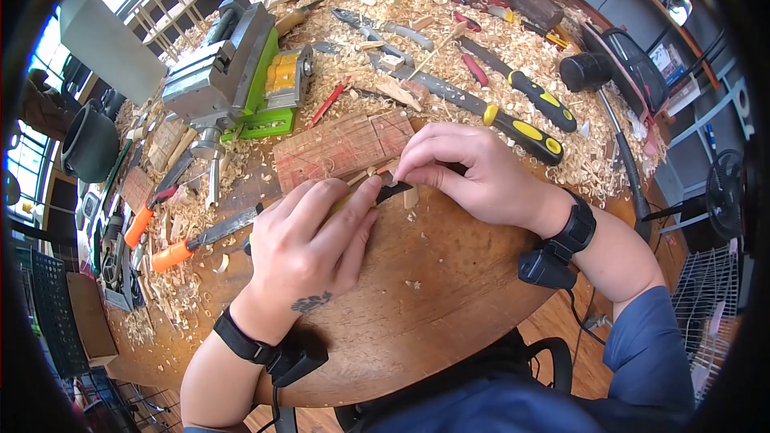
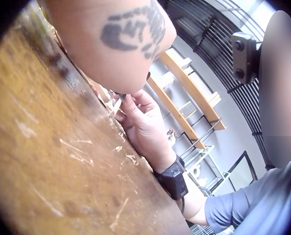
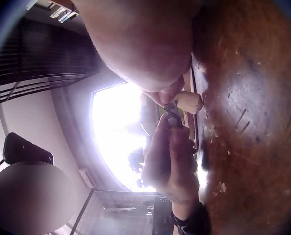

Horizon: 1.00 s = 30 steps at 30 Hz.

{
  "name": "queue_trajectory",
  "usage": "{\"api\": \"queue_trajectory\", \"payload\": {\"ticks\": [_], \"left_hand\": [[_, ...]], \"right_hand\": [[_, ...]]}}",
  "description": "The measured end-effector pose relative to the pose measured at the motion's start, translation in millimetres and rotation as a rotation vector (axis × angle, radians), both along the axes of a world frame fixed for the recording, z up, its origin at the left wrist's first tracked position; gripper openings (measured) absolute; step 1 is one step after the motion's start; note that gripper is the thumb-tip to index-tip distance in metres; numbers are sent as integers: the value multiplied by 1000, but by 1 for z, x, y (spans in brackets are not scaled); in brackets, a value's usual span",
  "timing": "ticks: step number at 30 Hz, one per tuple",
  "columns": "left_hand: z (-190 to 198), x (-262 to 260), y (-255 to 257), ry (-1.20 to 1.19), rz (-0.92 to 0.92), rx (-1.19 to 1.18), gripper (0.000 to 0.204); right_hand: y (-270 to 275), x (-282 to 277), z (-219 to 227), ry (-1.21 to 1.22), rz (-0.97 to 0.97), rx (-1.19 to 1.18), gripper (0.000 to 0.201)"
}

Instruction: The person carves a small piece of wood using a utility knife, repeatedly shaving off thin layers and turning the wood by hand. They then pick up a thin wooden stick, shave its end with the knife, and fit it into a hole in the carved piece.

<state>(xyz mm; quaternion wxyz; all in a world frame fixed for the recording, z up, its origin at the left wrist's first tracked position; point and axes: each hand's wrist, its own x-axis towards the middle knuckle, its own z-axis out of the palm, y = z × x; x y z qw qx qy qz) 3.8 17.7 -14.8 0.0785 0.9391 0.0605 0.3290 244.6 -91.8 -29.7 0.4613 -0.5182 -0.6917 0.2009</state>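
Observation:
My left hand (image 1: pixel 309 232) grips a slim yellow-and-black tool (image 1: pixel 393 190) that looks like a utility knife, most of it hidden under the fingers. Its dark metal front end (image 3: pixel 173 115) sticks out past the left thumb in the right wrist view. My right hand (image 1: pixel 465 168) has thumb and forefinger pinched at that front end, fingertips meeting the left ones. What else the pinch holds, I cannot tell. Close by the right fingertips is a small pale wood piece (image 3: pixel 189 102). Just beyond both hands lies a reddish wood block (image 1: pixel 341 148) with pencil lines.
A bench vise (image 1: pixel 216 72) with a green part stands at the back left. Yellow-and-black handled tools (image 1: pixel 525 132) lie amid shavings beyond the right hand, near a rubber mallet (image 1: pixel 585 72). Orange-handled chisels (image 1: pixel 172 255) lie to the left. Bare wooden tabletop (image 1: pixel 417 297) spreads before me.

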Motion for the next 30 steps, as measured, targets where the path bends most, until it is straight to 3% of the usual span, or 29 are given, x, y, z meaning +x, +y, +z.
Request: {"api": "queue_trajectory", "payload": {"ticks": [14, 20, 25, 30], "left_hand": [[-4, 2, 6, -35, -24, 67, 41], [3, -2, -1, 135, -63, 62, 37], [-7, 2, 7, -43, -28, 134, 43], [-5, 2, 7, -24, -60, 136, 46]], "right_hand": [[0, 0, 0, 0, 6, 27, 10], [-1, 1, 1, -6, -3, 16, 11], [-1, 1, 0, -6, -6, 23, 10], [-1, 1, 1, -6, -2, 8, 10]]}}
